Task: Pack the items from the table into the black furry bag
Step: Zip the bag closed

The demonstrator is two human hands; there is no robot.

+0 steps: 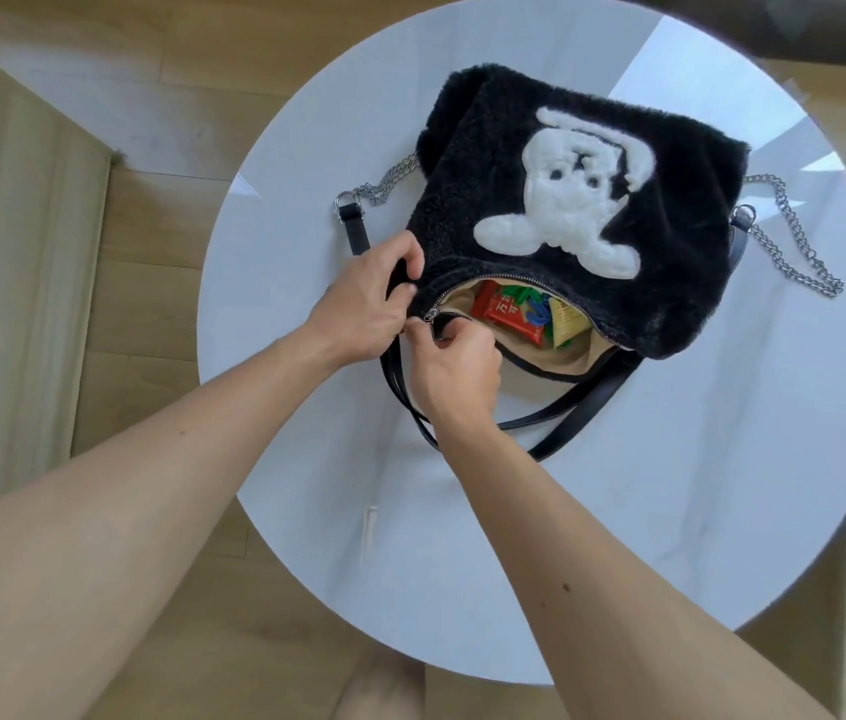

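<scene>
The black furry bag [670, 210], with a white bear patch, lies flat on the round white table [670, 485]. Its mouth faces me and gapes open, showing a tan lining. Inside lie a red snack packet [511, 317], a yellow packet [566, 324] and green and blue plastic pieces [535, 304]. My left hand [363, 309] pinches the bag's left corner at the end of the zipper. My right hand [454, 371] grips the small metal zipper pull [430, 317] right beside it, over the near edge of the opening.
The bag's black leather strap [582, 407] loops on the table below the opening. Silver chains [795, 241] trail off both sides of the bag. Wooden floor surrounds the table, and a pale cabinet [10, 283] stands at the left.
</scene>
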